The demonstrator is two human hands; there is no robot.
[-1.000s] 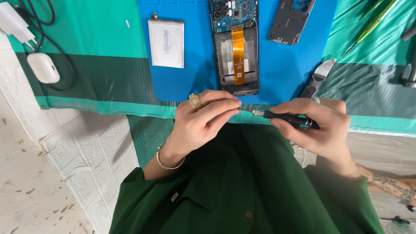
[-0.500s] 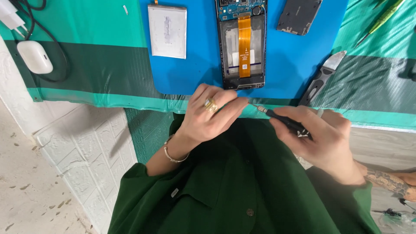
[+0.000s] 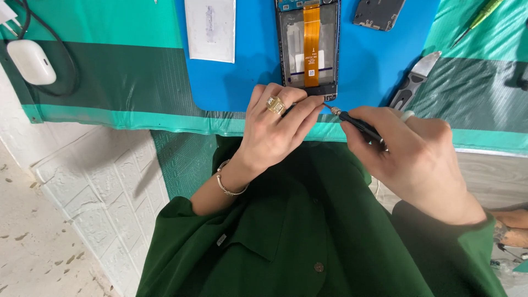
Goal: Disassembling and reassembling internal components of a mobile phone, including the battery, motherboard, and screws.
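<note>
**A:** How far has the work on the phone got?

**B:** Well along in the stripping, by my reading. The opened phone (image 3: 308, 47) lies face down just beyond the left hand (image 3: 272, 132), its back off and an orange ribbon cable showing down the middle of the frame. A white battery (image 3: 210, 27) lies apart, beyond that hand and off to its left, and a dark inner cover (image 3: 378, 12) sits beyond the right hand (image 3: 410, 151). So those parts look to be out already; the frame and its cable are what is left on the mat.

**A:** And the hands?

**B:** The right hand is closed round a small black screwdriver (image 3: 357, 125), tip pointing at the left fingertips. The left hand is curled, thumb and fingers pinched together right at that tip. It may be holding a tiny screw or the bit itself, but I cannot tell; whatever is there is too small to see.

**A:** The surface?

**B:** A blue mat (image 3: 253, 77) over a green cloth (image 3: 110, 71) in two shades, hanging off the edge of the bench. A grey-handled prying tool (image 3: 412, 82) lies just beyond the right hand, a green-handled screwdriver (image 3: 477, 19) farther off. Far to the left of the left hand are a white earbud case (image 3: 32, 61) and a black cable.

**A:** The room?

**B:** White embossed brick-pattern panelling (image 3: 93, 187) below the bench, and a pale speckled floor (image 3: 33, 247).
</note>
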